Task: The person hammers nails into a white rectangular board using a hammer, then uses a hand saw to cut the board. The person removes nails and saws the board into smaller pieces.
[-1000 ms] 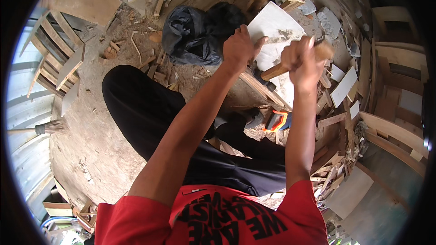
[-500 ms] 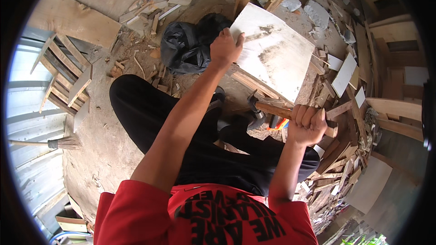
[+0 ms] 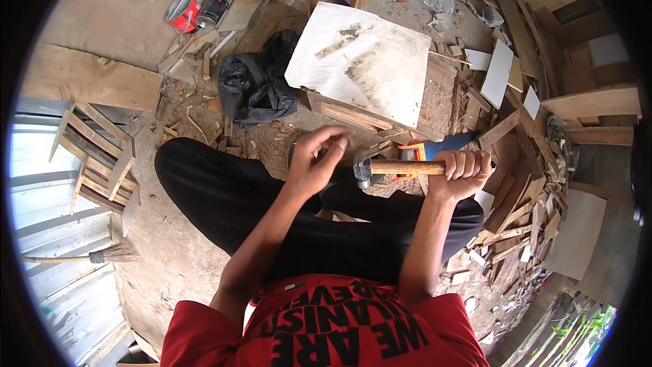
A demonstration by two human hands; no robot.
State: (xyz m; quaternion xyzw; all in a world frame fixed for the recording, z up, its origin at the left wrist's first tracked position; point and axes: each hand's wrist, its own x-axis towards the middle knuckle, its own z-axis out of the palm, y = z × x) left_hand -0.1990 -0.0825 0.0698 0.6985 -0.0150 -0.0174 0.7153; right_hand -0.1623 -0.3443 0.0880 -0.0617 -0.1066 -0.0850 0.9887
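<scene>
I'm gripping hammer [image 3: 406,167], right hand [image 3: 464,173] fully wrapped; left hand [image 3: 316,163] half-curling near its head, any contents I cannot tell; white board [image 3: 394,51] already lying over wooden frame [image 3: 348,115], beyond both hands; whether fixed or loose, not showing.

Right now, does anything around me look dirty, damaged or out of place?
Yes. The white board has dark smudges across its otherwise pale top, and loose wood scraps lie jumbled at the right, in no order.

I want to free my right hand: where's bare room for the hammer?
Mostly bare floor lies between the broom and the black trousers; the white board is smudged but free. Wood scraps crowd the floor at right.
</scene>
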